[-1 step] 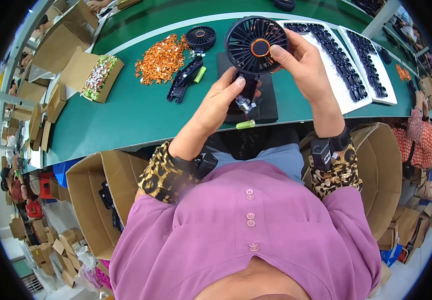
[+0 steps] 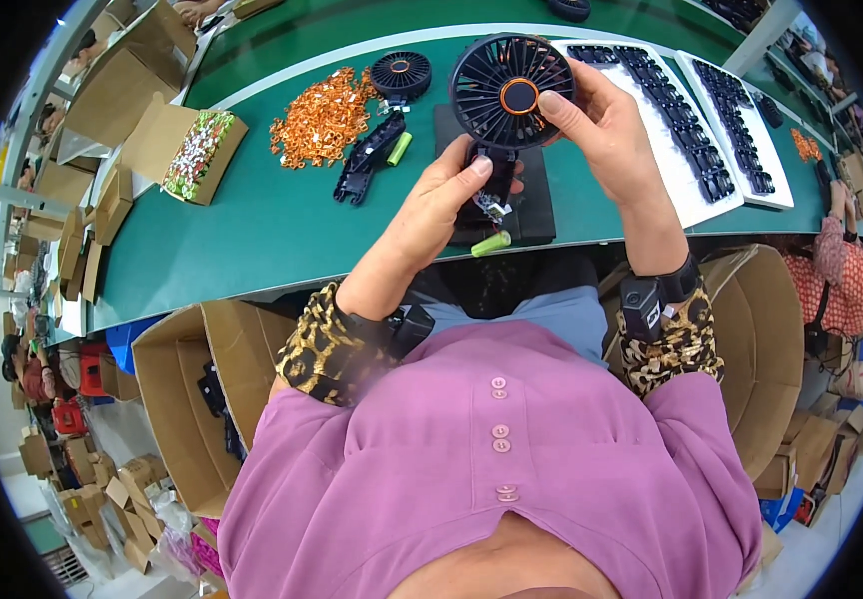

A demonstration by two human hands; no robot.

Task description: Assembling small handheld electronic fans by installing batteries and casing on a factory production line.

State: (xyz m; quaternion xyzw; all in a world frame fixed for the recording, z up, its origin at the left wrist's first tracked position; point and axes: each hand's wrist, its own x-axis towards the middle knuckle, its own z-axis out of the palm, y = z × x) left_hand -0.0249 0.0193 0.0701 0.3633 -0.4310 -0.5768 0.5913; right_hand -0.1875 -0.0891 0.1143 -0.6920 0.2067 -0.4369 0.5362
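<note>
Head view: black fan (image 2: 518,95) held up between twelve and one o'clock.
Green cell (image 2: 490,244) shows at the fan's six o'clock; left hand (image 2: 433,203) grips the handle, right hand (image 2: 603,122) the rim at three, apparently steadying both ends; orange pieces (image 2: 322,118) lie at nine.

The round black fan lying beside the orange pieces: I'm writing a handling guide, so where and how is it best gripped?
Probably by the outer rim of the round black fan, coming from above and toward its right. It lies grille up, so the rim gives a firm edge away from the slats; orange pieces crowd its left, while bare green tabletop shows at its right.
</note>
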